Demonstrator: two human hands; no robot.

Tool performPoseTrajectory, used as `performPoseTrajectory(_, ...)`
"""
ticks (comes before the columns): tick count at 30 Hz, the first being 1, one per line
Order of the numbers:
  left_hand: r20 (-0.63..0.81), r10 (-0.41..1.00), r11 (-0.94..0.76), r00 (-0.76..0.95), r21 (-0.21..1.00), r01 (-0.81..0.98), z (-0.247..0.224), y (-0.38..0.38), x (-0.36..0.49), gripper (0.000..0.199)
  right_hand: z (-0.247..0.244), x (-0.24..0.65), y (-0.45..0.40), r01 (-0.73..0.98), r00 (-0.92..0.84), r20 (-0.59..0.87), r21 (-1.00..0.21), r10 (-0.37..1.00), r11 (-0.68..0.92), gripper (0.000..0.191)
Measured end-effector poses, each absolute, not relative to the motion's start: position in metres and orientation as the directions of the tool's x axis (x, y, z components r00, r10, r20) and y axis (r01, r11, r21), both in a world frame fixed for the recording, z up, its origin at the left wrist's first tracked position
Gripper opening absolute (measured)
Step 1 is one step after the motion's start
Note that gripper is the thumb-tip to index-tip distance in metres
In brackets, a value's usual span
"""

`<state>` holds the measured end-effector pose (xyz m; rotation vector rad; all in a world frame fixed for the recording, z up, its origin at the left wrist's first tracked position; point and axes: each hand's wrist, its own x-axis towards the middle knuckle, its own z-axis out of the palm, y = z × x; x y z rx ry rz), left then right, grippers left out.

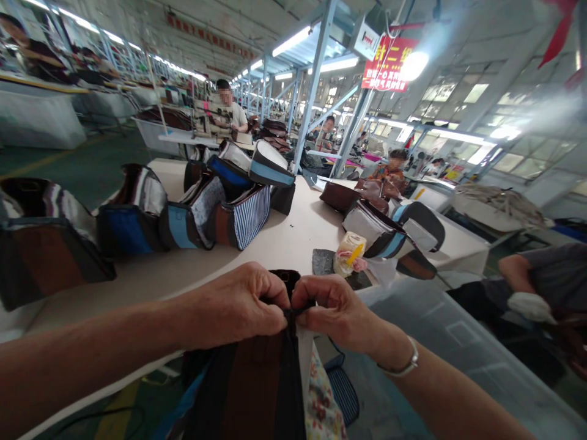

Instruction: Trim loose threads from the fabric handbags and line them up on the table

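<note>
A dark bag [257, 391] with a brown stripe down its middle hangs upright below my hands, close to the table's front edge. My left hand [250, 302] pinches the bag's top edge between thumb and fingers. Right beside it, my right hand [332, 308] pinches the same edge, so the fingertips of both nearly meet. Behind them a dark flap [285, 278] with a small metal frame sticks up. Flowered lining cloth [321, 397] spills out at the bag's right side. What exactly lies between the fingertips is too small to make out.
Several striped bags [128, 229] stand in a row on the white table [298, 220], left and back. More bags [376, 226] lie to the right, near a container with a yellow tool [355, 253]. A translucent bin [440, 354] is at right; a seated co-worker [541, 293] is beyond.
</note>
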<state>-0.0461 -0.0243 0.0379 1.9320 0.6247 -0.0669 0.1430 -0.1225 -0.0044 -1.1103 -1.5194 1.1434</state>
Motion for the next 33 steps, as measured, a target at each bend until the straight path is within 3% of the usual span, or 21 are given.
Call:
performPoseTrajectory(8, -0.326, 0.374, -0.29, 0.868, 0.848, 0.444, 0.038, -0.024, -0.049, 0.019, -0.007, 0.143, -0.125, 0.024, -0.18, 0.145, -0.988, 0.973, 0.152, 0.014)
performPoseTrajectory(17, -0.283, 0.353, -0.378, 0.892, 0.829, 0.413, 0.033, -0.022, -0.05, 0.025, -0.005, 0.139, -0.128, 0.267, -0.118, 0.199, -0.937, 0.973, 0.224, 0.004)
performPoseTrajectory(21, -0.251, 0.323, -0.476, 0.913, 0.79, 0.386, 0.025, -0.019, -0.052, 0.023, -0.012, 0.135, -0.129, 0.369, -0.07, 0.3, -0.878, 0.951, 0.304, 0.005)
performPoseTrajectory(25, -0.132, 0.303, -0.6, 0.944, 0.743, 0.296, 0.012, -0.021, -0.053, 0.016, -0.021, 0.132, -0.132, 0.469, -0.134, 0.531, -0.71, 0.836, 0.526, 0.013)
performPoseTrajectory(28, -0.072, 0.303, -0.654, 0.95, 0.71, 0.262, 0.009, -0.024, -0.056, 0.013, -0.024, 0.136, -0.135, 0.564, -0.286, 0.639, -0.49, 0.715, 0.664, 0.016)
performPoseTrajectory(31, -0.161, 0.301, -0.576, 0.94, 0.755, 0.314, 0.017, -0.024, -0.059, 0.015, -0.023, 0.142, -0.138, 0.638, -0.447, 0.647, -0.254, 0.617, 0.727, 0.015)
performPoseTrajectory(33, -0.252, 0.275, -0.466, 0.928, 0.809, 0.358, 0.023, -0.02, -0.058, 0.02, -0.023, 0.145, -0.139, 0.654, -0.509, 0.632, -0.157, 0.584, 0.74, 0.016)
